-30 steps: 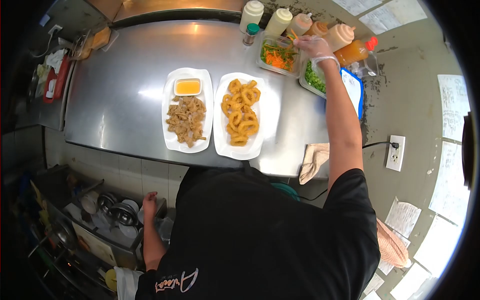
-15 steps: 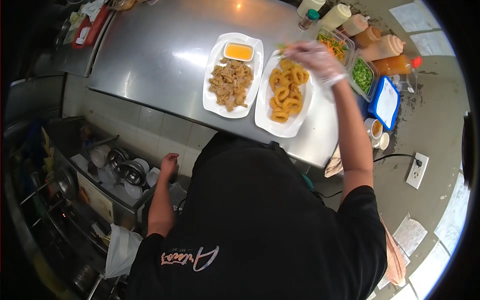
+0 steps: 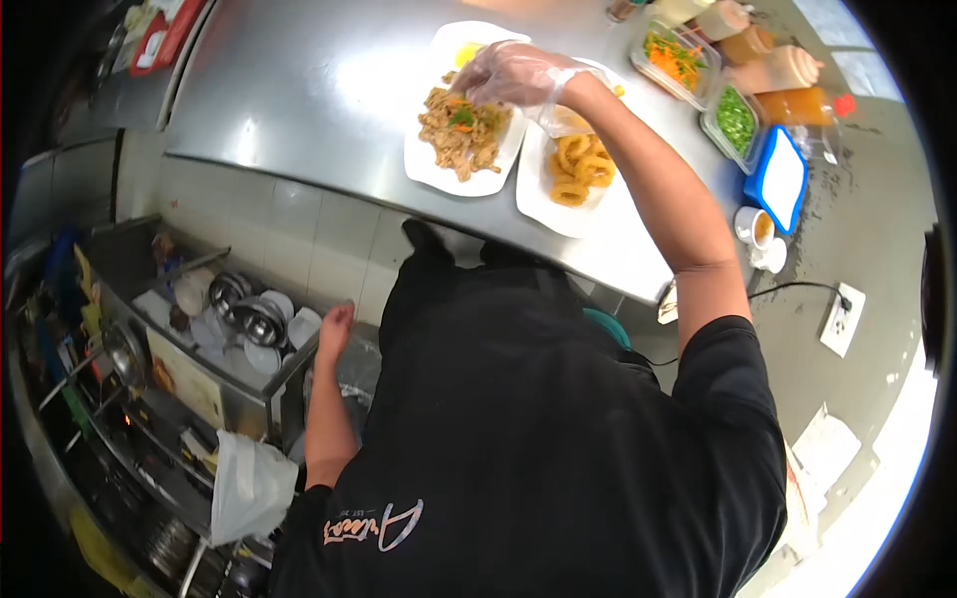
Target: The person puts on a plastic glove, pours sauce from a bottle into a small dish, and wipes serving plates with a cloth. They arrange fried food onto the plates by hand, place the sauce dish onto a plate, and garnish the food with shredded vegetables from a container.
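My right hand [image 3: 513, 78], in a clear plastic glove, reaches over the left white plate [image 3: 424, 171]. Its fingers are bent down and pressed together at shredded carrot and greens [image 3: 461, 118] lying on a pile of cooked meat strips [image 3: 459, 149]. A yellow sauce [image 3: 467, 52] shows at that plate's far end, partly behind the hand. Fried rings [image 3: 581, 169] lie on the right white plate [image 3: 558, 219], whose far part is covered by my glove and forearm. My left hand [image 3: 339, 327] hangs bare beside my body, loosely closed, with nothing visible in it.
Clear containers of shredded vegetables [image 3: 673, 60] and chopped greens [image 3: 733, 120] stand at the right, near squeeze bottles [image 3: 783, 72]. A blue-rimmed box [image 3: 778, 184] and small cups [image 3: 755, 227] sit closer. Metal bowls [image 3: 259, 319] fill a sink at lower left.
My right hand has moved left from above the fried rings to the meat plate. Orange and green shreds now lie on the meat. My left hand still hangs at my side.
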The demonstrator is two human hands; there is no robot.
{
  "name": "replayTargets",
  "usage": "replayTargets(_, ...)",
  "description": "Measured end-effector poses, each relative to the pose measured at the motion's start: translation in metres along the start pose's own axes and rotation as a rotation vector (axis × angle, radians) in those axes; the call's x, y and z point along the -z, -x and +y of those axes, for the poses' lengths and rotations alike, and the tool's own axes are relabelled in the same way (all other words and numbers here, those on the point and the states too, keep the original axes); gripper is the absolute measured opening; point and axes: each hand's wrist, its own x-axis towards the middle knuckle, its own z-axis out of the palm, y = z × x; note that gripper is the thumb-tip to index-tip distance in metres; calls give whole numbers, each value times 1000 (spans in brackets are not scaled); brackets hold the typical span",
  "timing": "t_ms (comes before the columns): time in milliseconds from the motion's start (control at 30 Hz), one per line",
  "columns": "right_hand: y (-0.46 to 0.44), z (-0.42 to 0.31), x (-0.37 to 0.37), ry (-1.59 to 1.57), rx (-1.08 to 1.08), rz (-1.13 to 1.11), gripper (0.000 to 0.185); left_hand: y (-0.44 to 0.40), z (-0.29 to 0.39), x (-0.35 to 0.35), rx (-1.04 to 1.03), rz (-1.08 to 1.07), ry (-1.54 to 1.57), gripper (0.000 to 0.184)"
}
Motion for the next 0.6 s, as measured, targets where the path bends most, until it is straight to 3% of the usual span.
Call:
replayTargets(100,4,-11,13,-27,-17,6,27,14,-30,3,64,-33,-123,11)
replayTargets(167,17,-31,28,-72,-102,132,27,22,-41,11,268,-100,55,9)
replayTargets(200,23,-34,32,-134,-143,195,27,19,-64,27,135,-170,-37,10)
replayTargets(233,28,-35,35,-193,-178,260,26,13,-67,36,128,-182,-7,10)
replayTargets(267,31,-27,31,-409,-169,192,28,8,-68,46,121,-195,23,11)
replayTargets(300,37,-26,28,-392,-159,115,30,10,-58,53,253,-154,168,13)
replayTargets(367,53,-33,25,-269,-277,111,34,-2,-70,74,184,-154,110,15)
replayTargets(433,73,10,26,10,-317,261,34,-15,-79,91,221,-116,296,17)
replayTargets(500,99,32,40,169,-666,449,31,-24,-76,104,238,-85,342,18)
replayTargets(600,152,113,61,395,-739,580,27,-18,-54,123,235,-56,262,21)
